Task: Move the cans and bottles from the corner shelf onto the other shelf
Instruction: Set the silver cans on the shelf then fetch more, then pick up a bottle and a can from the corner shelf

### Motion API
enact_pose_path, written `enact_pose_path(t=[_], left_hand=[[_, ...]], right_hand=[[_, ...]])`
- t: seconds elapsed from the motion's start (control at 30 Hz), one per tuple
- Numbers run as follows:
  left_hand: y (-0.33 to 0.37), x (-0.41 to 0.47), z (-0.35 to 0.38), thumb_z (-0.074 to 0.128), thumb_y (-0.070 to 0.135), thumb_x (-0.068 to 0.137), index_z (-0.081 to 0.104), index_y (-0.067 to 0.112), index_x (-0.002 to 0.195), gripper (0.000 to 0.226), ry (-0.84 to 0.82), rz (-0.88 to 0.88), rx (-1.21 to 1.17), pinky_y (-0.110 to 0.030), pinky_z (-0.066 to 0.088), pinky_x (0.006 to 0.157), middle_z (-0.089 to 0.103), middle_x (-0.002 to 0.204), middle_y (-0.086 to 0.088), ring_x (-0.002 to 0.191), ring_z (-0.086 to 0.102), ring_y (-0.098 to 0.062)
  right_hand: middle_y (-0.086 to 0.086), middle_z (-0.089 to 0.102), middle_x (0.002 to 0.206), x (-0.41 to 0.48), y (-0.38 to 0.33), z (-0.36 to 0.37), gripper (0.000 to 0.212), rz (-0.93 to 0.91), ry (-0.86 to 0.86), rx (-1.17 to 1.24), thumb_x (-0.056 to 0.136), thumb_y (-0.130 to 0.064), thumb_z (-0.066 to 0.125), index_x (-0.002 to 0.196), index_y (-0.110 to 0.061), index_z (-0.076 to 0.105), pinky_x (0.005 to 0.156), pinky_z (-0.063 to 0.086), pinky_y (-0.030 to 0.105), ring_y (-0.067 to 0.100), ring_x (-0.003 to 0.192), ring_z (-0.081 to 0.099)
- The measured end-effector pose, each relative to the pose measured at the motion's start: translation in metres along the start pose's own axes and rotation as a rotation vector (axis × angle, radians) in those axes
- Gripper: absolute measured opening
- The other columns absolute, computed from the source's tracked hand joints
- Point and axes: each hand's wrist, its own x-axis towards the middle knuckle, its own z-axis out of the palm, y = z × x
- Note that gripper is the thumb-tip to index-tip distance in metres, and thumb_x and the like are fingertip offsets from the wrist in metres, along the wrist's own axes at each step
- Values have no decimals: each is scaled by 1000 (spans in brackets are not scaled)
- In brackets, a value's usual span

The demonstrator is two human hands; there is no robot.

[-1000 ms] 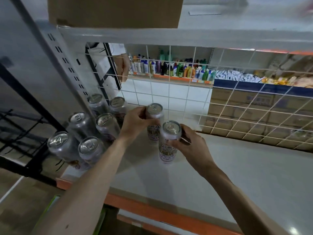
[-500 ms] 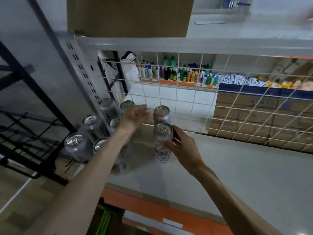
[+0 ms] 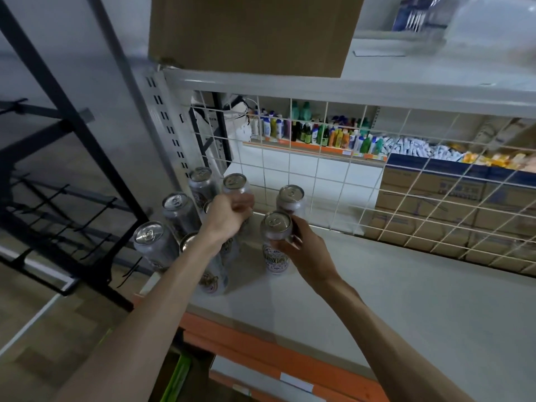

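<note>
The right grip (image 3: 307, 250), a bare hand, is closing around the upper body of a patterned drink can (image 3: 275, 259), with the fingers wrapping its far side and the thumb pressing just under the rim. That can is standing upright on the white shelf (image 3: 377, 300), a little in from the left edge and about midway between the orange front edge and the wire mesh back (image 3: 406, 198). A second can (image 3: 291, 195) is standing just behind it, close to the mesh. The left grip (image 3: 227, 217) is curling its fingers around the side of a back-row can (image 3: 235, 184), whose lid is showing just above the knuckles. To that hand's left, more cans are crowding the back left corner: a rear can (image 3: 201, 181), a middle can (image 3: 175, 207) and a front can (image 3: 150, 236) along the left edge, with another partly hidden beneath the left forearm. A cardboard box (image 3: 252, 33) is sitting on the shelf above.
</note>
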Motion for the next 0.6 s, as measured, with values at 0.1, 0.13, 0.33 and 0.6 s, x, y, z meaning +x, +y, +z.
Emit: enact_pose_path(t=[0.1, 0.13, 0.33, 0.6], left_hand=[[10, -2, 6, 66, 0, 92, 70, 7, 121, 31, 46, 28, 27, -23, 49, 97, 72, 118, -5, 113, 66, -17], [17, -4, 9, 65, 0, 92, 71, 8, 120, 30, 70, 48, 56, -27, 49, 101, 72, 117, -4, 112, 66, -16], [83, -28, 65, 66, 4, 92, 73, 9, 115, 25, 78, 237, 63, -19, 50, 94, 74, 111, 0, 103, 68, -11], [167, -91, 246, 62, 20, 97, 51, 23, 142, 47, -292, 415, 584, -38, 49, 99, 64, 133, -11, 121, 61, -30]], right_hand=[[-13, 61, 125, -8, 2, -10, 63, 4, -26, -21, 80, -23, 76, 136, -27, 47, 100, 46, 28, 6, 115, 56], [-14, 59, 127, -13, 3, -16, 62, -1, -25, -43, 81, -23, 75, 136, -27, 46, 101, 44, 28, 7, 116, 55], [2, 62, 128, -51, 18, -97, 39, 110, 146, -103, 91, -26, 67, 127, -19, 55, 103, 46, 38, 17, 122, 56], [11, 58, 134, -127, 30, -269, 46, 284, 305, -391, 100, -35, 50, 142, -15, 43, 94, 45, 35, 30, 123, 54]])
